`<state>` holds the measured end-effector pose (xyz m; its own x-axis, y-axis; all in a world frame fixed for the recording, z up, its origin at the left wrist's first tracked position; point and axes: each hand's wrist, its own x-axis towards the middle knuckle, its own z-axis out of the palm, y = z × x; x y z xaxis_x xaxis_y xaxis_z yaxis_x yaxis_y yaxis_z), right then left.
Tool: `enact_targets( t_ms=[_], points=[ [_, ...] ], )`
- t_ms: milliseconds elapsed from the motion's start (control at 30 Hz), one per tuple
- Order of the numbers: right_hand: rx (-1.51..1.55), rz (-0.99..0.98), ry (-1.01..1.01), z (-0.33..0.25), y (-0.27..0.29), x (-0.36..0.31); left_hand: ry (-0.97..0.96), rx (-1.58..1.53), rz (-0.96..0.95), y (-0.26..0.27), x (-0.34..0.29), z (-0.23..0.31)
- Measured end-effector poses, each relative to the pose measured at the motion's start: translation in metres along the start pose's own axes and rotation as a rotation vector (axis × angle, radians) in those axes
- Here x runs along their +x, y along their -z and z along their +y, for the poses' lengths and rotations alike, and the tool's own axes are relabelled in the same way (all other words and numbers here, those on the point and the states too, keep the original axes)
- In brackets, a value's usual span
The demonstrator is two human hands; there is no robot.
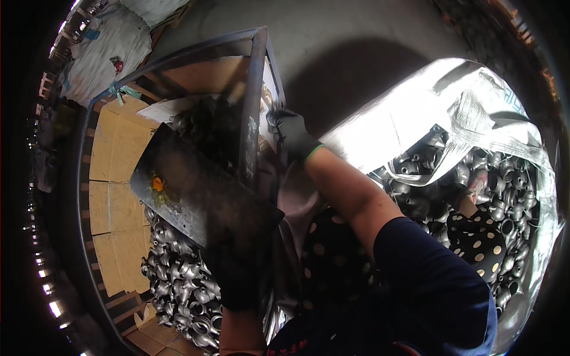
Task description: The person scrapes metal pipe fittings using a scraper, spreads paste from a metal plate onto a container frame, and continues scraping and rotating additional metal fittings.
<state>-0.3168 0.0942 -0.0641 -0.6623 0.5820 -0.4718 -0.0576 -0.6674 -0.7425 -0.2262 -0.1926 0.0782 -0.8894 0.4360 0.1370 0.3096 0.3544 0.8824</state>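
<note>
A dark flat plate (pixel 196 190) with an orange-yellow smear lies tilted across a metal-framed crate (pixel 256 107). My left hand (pixel 233 276), in a black glove, is at the plate's lower edge and appears to grip it; deep shadow hides most of its fingers. Farther off, my right hand (pixel 292 132), in a grey glove with a green cuff, has its fingers curled over the crate's right side, by a pale side panel (pixel 268 89). Many grey metal pipe fittings (pixel 184 296) are heaped under and around the plate.
Cardboard sheets (pixel 113 207) line the crate's left wall. To the right, an open white woven sack (pixel 404 107) holds more metal fittings (pixel 504 202). Another person's polka-dot sleeve (pixel 478 243) and hand (pixel 467 206) reach into it. Grey floor (pixel 356 29) lies beyond.
</note>
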Motion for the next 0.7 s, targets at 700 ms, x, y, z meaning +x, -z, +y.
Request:
enact_targets(
  t_ms=[700],
  points=[
    [-0.9,0.119,0.651,0.026,-0.002,0.012,0.036,0.107,0.007,0.004,-0.002,-0.007]
  ],
)
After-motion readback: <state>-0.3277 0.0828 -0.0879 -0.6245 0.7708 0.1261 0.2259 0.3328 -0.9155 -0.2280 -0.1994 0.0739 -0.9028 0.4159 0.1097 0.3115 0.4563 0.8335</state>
